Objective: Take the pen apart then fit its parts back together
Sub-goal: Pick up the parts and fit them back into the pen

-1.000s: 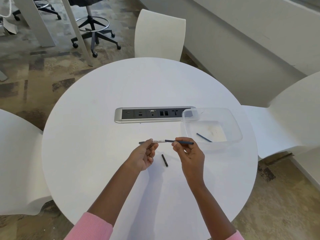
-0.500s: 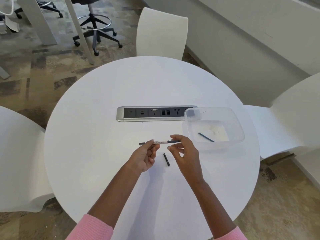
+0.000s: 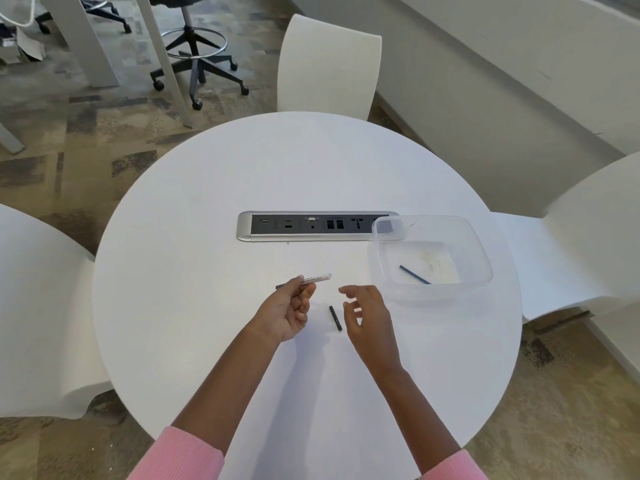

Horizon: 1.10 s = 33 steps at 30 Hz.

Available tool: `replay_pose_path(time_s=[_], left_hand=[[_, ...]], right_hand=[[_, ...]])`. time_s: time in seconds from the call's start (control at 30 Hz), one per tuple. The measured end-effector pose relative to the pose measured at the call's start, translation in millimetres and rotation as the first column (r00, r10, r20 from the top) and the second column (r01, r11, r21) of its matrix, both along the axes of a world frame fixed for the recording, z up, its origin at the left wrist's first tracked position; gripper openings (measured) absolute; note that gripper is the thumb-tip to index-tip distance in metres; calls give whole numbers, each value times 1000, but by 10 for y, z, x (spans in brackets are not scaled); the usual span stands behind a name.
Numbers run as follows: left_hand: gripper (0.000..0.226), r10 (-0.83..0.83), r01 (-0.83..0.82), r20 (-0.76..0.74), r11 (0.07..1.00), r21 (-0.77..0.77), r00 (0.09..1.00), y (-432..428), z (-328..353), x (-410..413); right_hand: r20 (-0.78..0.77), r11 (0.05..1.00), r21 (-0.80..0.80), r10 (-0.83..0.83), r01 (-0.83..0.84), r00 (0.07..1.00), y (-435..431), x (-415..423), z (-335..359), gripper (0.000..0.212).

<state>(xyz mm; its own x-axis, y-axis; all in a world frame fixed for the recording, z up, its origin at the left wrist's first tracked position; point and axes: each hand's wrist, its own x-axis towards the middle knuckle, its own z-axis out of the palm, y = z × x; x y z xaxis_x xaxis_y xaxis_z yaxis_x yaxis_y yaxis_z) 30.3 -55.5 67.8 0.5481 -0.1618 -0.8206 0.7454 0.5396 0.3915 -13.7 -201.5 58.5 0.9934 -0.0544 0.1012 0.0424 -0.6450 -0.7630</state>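
Note:
My left hand [image 3: 285, 315] pinches a white pen barrel [image 3: 317, 279] with printed text; the barrel lies level above the table and a dark end sticks out past my fingers on the left. My right hand [image 3: 367, 315] hovers to the right of it with fingers apart and nothing in them. A short black pen piece [image 3: 335, 318] lies on the white round table [image 3: 207, 237] between my two hands, just left of my right fingers. A thin dark rod [image 3: 414, 274] lies inside the clear plastic container [image 3: 481, 261].
A silver socket strip [image 3: 311, 226] is set into the table's middle, with the container touching its right end. White chairs stand at the left [image 3: 34, 306], far side [image 3: 325, 64] and right [image 3: 571, 244]. A stool on wheels [image 3: 194, 53] stands beyond.
The dark part my right hand held at the barrel's right end no longer shows there. My right hand has let go and dropped towards the black piece on the table.

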Motion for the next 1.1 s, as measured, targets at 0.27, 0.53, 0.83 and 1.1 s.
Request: replay_pose_path(time_s=[0.27, 0.53, 0.83, 1.1], left_hand=[[21, 22, -22, -14, 1000, -3, 1000, 18, -5, -61], [22, 38, -38, -9, 999, -4, 999, 8, -18, -97], [22, 124, -128, 51, 988, 88, 991, 18, -73, -132], [22, 154, -161, 71, 982, 103, 985, -34, -75, -163]], right_hand=[[-395, 966, -257, -94, -11, 914, -87, -25, -511, 27], [-361, 947, -322, -101, -23, 927, -14, 47, -516, 18], [-220, 943, 254, -159, 213, 963, -43, -11, -54, 6], [-71, 895, 387, -210, 221, 975, -50, -80, 292, 10]])
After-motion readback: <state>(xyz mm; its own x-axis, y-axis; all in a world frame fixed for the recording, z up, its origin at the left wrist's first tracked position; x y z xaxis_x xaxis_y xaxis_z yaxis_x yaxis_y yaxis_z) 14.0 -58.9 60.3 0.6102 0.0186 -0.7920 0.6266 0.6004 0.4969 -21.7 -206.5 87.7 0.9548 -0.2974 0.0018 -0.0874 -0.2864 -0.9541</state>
